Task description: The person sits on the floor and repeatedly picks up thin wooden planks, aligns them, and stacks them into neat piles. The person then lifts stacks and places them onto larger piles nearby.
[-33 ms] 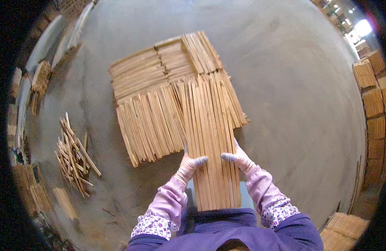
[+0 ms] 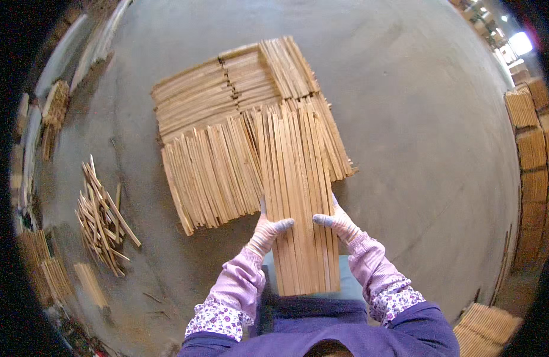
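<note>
A bundle of long, narrow wooden slats (image 2: 306, 238) lies lengthwise in front of me, its near end close to my body. My left hand (image 2: 267, 231) in a pale glove clasps its left side, with the thumb over the top slats. On the opposite side my right hand (image 2: 337, 224) grips in the same way, also gloved. Both hands' other fingers are mostly hidden beside or under the slats. The bundle's far end overlaps a large stack of similar slats (image 2: 212, 175), where rows run in different directions; whether it rests on the stack I cannot tell.
Loose slats (image 2: 102, 223) lie in a jumbled heap on the concrete floor (image 2: 405, 149) to the left. More stacked slats (image 2: 531, 157) line the right edge, with another stack (image 2: 487, 324) at the lower right. Further wood (image 2: 55, 110) stands along the left edge.
The whole view has shifted slightly, so the stack and the loose heap sit a little differently in the picture. Both hands keep their hold on the bundle.
</note>
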The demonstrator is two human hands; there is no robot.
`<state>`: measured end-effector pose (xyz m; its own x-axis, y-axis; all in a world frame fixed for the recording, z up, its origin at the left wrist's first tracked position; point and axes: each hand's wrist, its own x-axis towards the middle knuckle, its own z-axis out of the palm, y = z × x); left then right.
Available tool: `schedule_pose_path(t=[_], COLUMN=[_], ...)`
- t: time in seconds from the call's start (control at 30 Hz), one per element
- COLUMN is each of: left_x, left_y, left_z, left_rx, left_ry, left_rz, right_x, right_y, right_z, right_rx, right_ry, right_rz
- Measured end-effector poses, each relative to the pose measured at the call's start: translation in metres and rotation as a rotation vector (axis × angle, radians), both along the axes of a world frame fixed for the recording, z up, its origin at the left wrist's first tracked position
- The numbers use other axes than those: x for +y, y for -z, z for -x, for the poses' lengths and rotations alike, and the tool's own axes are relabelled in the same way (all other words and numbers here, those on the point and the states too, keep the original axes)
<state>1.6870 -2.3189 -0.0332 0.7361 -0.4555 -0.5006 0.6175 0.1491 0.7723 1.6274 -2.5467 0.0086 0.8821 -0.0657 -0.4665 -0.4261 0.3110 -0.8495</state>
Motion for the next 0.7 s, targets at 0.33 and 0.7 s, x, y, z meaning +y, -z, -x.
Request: schedule_pose_path(t=[0.33,0.7], left_x=[-0.055,-0.083], left_y=[0.268,0.397], left_z=[-0.141,-0.199], left_rx=[0.283,0.020], left_ry=[-0.001,0.725], left_rz=[-0.201,-1.152], right_x=[-0.066,-0.095], right_y=[0.287,0.416], right_z=[-0.149,-0.211], right_rx=[0.260,0.548], right_ry=[-0.092,-0.685], right_rz=[0.040,1.010])
